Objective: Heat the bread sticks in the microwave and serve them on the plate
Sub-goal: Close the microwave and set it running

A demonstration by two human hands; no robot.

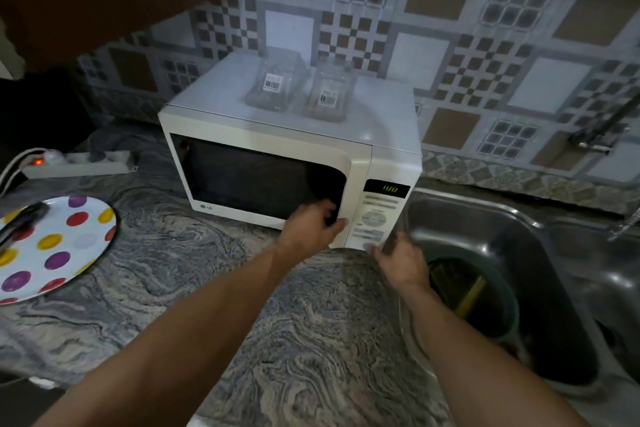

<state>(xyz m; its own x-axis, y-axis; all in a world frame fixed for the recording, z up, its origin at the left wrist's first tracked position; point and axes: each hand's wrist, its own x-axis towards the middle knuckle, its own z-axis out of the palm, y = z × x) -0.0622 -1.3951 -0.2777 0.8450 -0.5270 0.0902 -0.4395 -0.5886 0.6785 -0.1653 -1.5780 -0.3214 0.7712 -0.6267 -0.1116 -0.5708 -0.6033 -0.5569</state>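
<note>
A white microwave (pixel 277 135) stands on the marbled counter with its door shut and green digits lit on its display (pixel 390 188). My left hand (pixel 313 224) is curled around the right edge of the door. My right hand (pixel 401 258) hovers just below the control panel, fingers apart and blurred, touching the lowest button area. A polka-dot plate (pixel 65 246) lies at the left of the counter with dark tongs (pixel 20 224) resting on it. Two clear plastic packs (pixel 277 83) sit on top of the microwave; the right pack (pixel 327 95) holds pale sticks. The microwave's inside is dark.
A steel sink (pixel 540 253) lies right of the microwave with a green bucket (pixel 485 302) in it. A power strip (pixel 76 163) with a lit switch sits behind the plate. Tiled wall stands behind; a dark cabinet overhangs at top left.
</note>
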